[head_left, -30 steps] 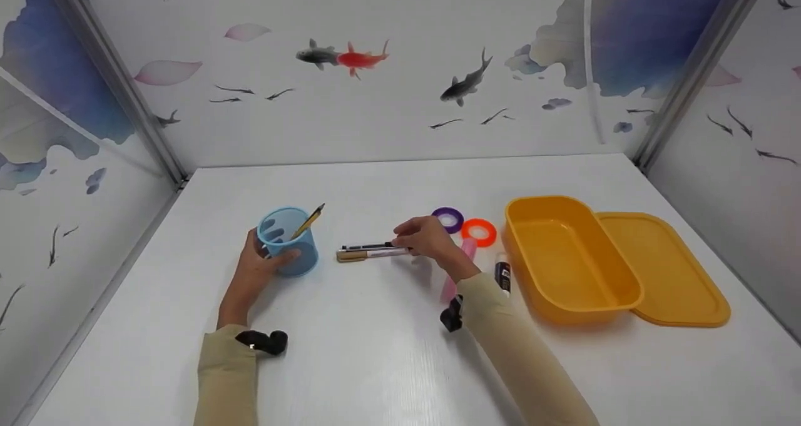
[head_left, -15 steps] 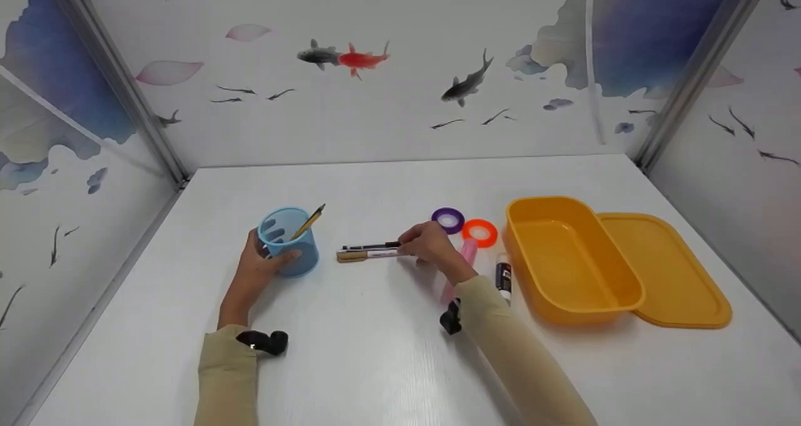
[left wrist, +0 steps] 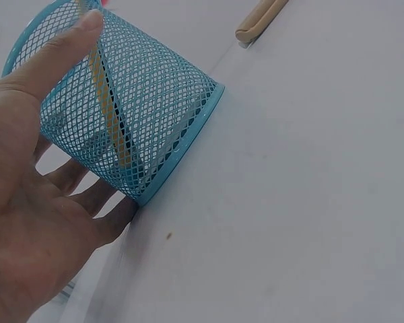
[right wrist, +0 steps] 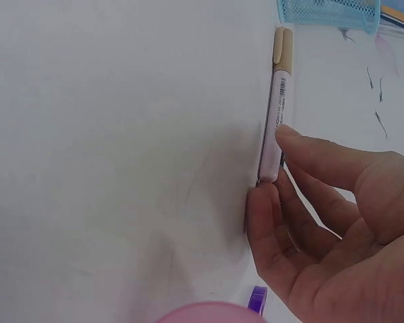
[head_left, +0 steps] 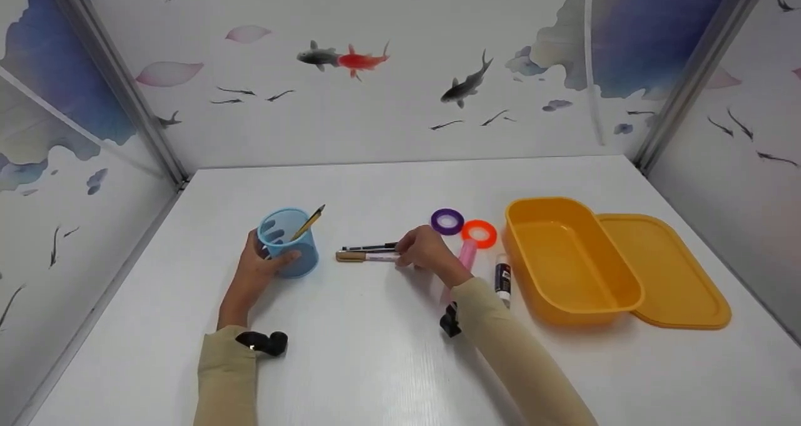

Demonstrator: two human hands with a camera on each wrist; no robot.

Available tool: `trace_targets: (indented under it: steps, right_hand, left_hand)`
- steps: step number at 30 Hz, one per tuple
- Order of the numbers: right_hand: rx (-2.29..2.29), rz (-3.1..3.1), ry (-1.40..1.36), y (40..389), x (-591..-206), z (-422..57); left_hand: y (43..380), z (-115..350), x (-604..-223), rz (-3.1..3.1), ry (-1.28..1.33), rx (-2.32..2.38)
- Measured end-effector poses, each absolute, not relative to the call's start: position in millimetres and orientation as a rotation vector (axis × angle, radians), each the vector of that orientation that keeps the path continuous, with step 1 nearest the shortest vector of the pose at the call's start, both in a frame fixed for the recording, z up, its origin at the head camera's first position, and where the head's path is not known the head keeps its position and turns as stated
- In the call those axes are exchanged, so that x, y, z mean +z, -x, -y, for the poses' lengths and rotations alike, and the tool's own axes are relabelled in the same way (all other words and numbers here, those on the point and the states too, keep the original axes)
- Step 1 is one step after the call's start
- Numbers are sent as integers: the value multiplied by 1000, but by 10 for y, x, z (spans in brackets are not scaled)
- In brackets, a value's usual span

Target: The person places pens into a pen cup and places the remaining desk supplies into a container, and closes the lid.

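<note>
In the head view my left hand (head_left: 260, 266) grips a light blue mesh pen holder (head_left: 300, 260), thumb in front and fingers behind. A yellow pencil (head_left: 308, 222) leans inside it, and the left wrist view shows the pencil (left wrist: 108, 108) through the mesh. My right hand (head_left: 432, 252) is at the right end of a marker (head_left: 369, 257) with a tan cap and pale barrel, lying on the table. In the right wrist view, the thumb is against the marker's barrel (right wrist: 276, 101) and the curled fingers are at its end. A slim black pen (head_left: 369, 248) lies alongside, partly hidden by the hand.
A purple tape roll (head_left: 447, 222) and an orange tape roll (head_left: 479, 233) lie beyond my right hand. A pink object (head_left: 467, 254) and a black-and-white tube (head_left: 502, 279) lie near my right forearm. Farther right stands a yellow box (head_left: 513, 238) beside its yellow lid (head_left: 682, 276).
My right hand has shifted slightly right and toward me, from over the black pen and marker down to the marker's end. My left hand and the pen holder stay in place.
</note>
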State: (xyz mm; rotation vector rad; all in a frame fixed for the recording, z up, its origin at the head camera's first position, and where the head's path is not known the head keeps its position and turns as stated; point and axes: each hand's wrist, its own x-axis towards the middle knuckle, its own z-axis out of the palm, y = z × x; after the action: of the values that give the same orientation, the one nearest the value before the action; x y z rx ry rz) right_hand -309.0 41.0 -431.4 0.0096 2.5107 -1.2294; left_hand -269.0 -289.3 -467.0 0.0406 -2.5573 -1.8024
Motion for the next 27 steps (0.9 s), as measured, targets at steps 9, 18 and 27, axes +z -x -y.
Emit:
trace_targets:
  steps: [9,18,27]
  right_hand:
    - [-1156,-2537,106,3087,-4364,-412]
    - [-1104,-2486,135,3048,-4309,-398]
    - [-1191,-2501,209,3040,-4129,-378]
  left_hand:
    - [2689,2896,-4675,2559,-48,-1808]
    - [2680,2914,-4702,2568,-54,-1787]
    - [2674,2901,-4675,2578,-57,-1790]
